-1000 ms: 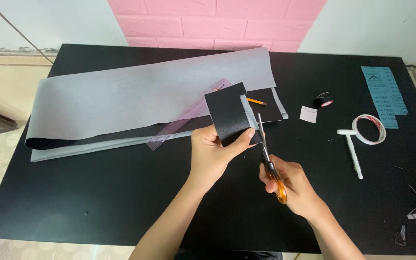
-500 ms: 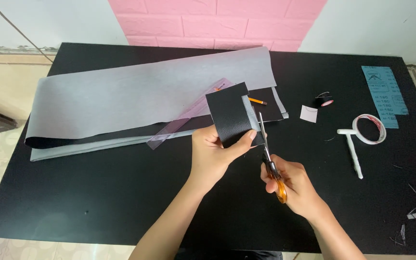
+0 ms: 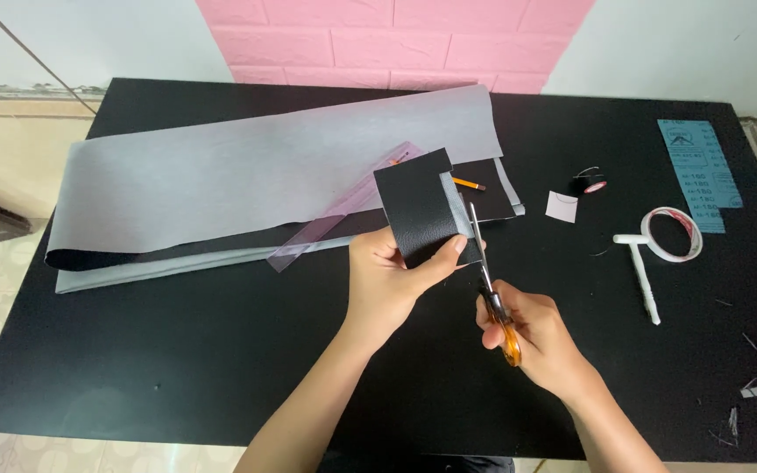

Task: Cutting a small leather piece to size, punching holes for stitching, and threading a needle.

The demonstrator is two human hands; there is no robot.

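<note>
Black leatherette piece (image 3: 420, 210) is pinched upright over the table (image 3: 177, 350) by the left hand (image 3: 387, 280); the right hand (image 3: 527, 328) is clenched on orange-handled scissors (image 3: 488, 280), blades at its right edge; the cut seems barely begun, most of the edge left.

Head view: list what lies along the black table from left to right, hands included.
Folded grey sheet → clear ruler → left hand holding black leather piece → orange-handled scissors in right hand → small white square → white tape ring → blue sandpaper sheet.
</note>
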